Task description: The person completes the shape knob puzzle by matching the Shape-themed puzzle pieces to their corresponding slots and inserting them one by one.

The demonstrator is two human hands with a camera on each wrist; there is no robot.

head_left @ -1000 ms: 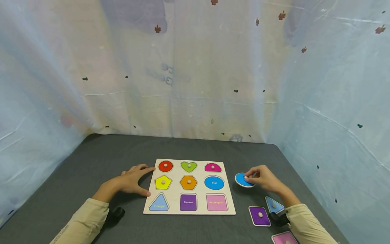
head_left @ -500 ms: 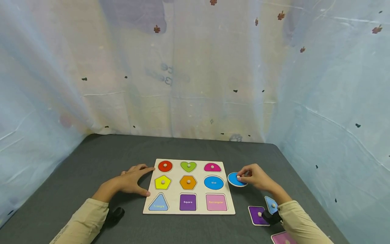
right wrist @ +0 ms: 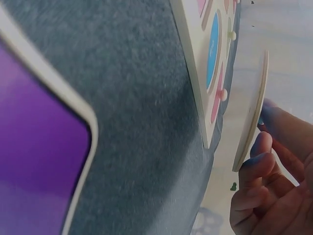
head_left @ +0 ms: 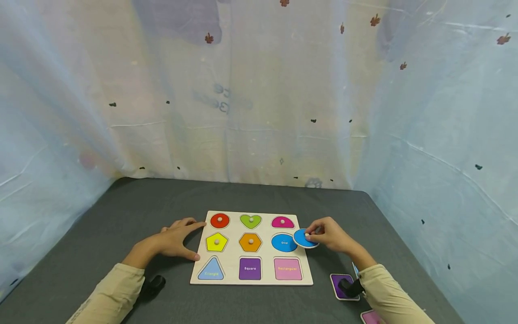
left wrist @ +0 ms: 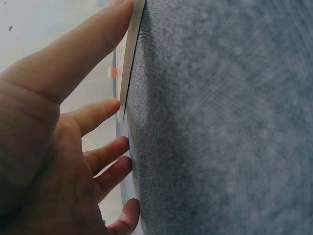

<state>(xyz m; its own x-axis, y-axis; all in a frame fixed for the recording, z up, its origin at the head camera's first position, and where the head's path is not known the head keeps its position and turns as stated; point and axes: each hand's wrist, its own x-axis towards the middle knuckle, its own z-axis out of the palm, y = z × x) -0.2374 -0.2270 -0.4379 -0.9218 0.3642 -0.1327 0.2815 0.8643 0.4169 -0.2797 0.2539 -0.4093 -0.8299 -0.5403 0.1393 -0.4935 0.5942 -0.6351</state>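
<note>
Five pieces [head_left: 246, 244] sit seated; our right hand [head_left: 331, 237] pinches the oval [head_left: 301, 237] over the right edge of our board [head_left: 231, 270]; our left hand [head_left: 175, 240], fingers spread, touches its left edge. Square [head_left: 336, 281], blue piece [head_left: 355, 270] and pink piece [head_left: 370, 317] lie unplaced, near right.

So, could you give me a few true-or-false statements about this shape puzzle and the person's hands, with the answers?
1. The right hand pinches the blue oval piece. True.
2. That piece is already seated in the puzzle board. False: it is held raised, and the oval slot has no piece in it.
3. The left hand is at the board's left edge. True.
4. The hexagon on the board is green. False: the hexagon piece is orange.
5. The purple square piece lies off the board, on the gray surface. True.
</note>
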